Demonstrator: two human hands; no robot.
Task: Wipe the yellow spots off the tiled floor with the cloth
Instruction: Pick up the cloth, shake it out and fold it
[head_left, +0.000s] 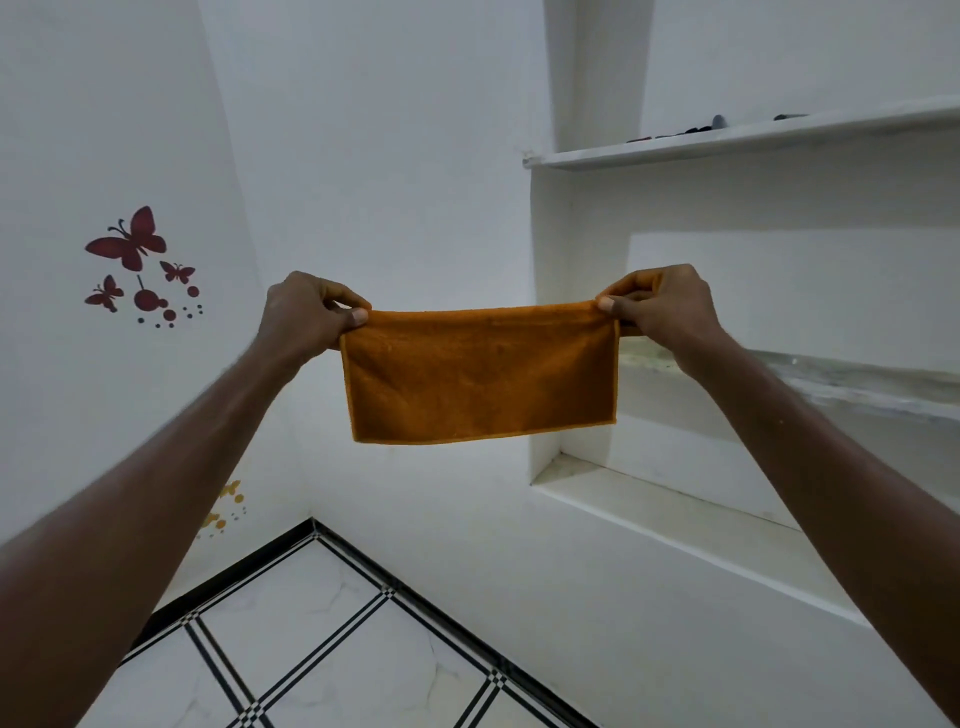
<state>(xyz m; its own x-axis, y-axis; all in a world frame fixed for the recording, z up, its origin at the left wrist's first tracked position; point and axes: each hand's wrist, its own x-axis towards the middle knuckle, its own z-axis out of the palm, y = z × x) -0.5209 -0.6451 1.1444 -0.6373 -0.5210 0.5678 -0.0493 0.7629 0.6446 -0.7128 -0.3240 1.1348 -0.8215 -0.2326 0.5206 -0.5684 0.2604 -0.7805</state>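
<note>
An orange cloth (480, 374), folded in half, hangs stretched flat in the air in front of a white room corner. My left hand (306, 317) pinches its top left corner between thumb and fingers. My right hand (660, 301) pinches its top right corner the same way. Both arms are held out at chest height. Far below lies the tiled floor (332, 639), white tiles with black striped borders. No yellow spots show on the visible part of the floor.
White built-in shelves (727, 140) fill the wall on the right, with small dark items on the upper one. Red butterfly stickers (130, 244) and yellow stickers (228, 504) mark the left wall. A black skirting strip (467, 623) runs along the wall base.
</note>
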